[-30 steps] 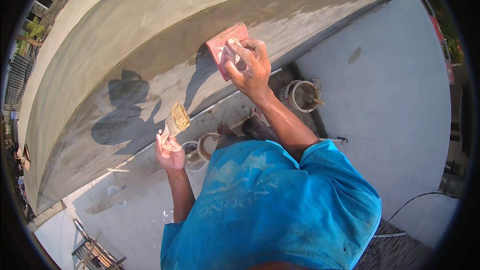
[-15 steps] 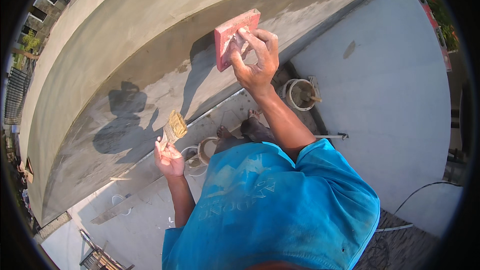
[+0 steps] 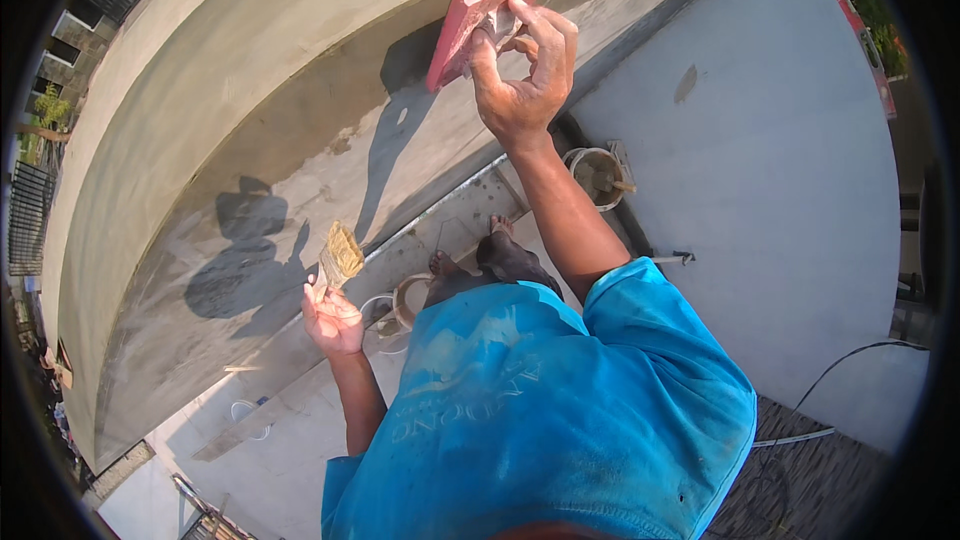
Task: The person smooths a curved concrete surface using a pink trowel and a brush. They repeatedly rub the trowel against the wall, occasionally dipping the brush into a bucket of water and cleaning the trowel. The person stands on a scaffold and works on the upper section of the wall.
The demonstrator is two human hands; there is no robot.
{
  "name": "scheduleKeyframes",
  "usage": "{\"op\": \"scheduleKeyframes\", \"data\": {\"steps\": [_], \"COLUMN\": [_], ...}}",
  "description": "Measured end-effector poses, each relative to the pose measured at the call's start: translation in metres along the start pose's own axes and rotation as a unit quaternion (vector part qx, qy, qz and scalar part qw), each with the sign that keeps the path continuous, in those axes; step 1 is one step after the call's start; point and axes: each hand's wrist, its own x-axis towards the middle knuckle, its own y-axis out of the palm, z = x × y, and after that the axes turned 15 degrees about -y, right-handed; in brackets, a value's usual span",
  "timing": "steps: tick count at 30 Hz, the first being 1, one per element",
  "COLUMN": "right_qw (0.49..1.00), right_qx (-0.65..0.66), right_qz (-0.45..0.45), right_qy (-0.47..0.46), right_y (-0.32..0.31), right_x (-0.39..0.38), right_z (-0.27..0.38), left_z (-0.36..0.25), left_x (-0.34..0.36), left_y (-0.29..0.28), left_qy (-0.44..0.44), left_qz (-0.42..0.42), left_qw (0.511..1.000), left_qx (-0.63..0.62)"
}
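Note:
My right hand (image 3: 530, 80) grips the handle of a red plastering float (image 3: 462, 32), fingers and thumb wrapped round it. The float is raised at the upper part of the damp grey plastered wall (image 3: 290, 155), its shadow falling beside it; whether its face touches the plaster I cannot tell. Lower and to the left, my left hand (image 3: 333, 322) holds a wide paintbrush (image 3: 342, 255) by its handle, pale bristles pointing up. The brush looks apart from the wall, and my palm partly hides its handle.
Against the pale blue-grey wall (image 3: 760, 170) on the right stands a mortar-smeared bucket (image 3: 597, 180) with a stick-like handle in it. Another bucket (image 3: 404, 302) is close to my feet. A pipe with a tap (image 3: 683, 258) juts from the right wall. A dark cable (image 3: 850, 352) hangs lower right.
My right hand has moved the float farther up the wall and slightly right, tilting it. My left hand and the brush stay almost in place.

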Motion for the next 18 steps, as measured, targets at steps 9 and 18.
{"op": "scheduleKeyframes", "data": {"steps": [9, 18], "right_qw": [0.992, 0.985], "right_qx": [-0.018, -0.130], "right_qz": [0.127, -0.088], "right_qy": [0.017, 0.074], "right_y": [-0.018, -0.032], "right_x": [-0.059, 0.043], "right_z": [-0.012, -0.102], "left_z": [0.004, -0.005], "left_x": [0.002, 0.006], "left_y": [0.011, 0.012], "left_qy": [-0.009, -0.034], "left_qz": [0.002, -0.008], "left_qw": [1.000, 0.999], "left_qx": [-0.020, 0.015]}}
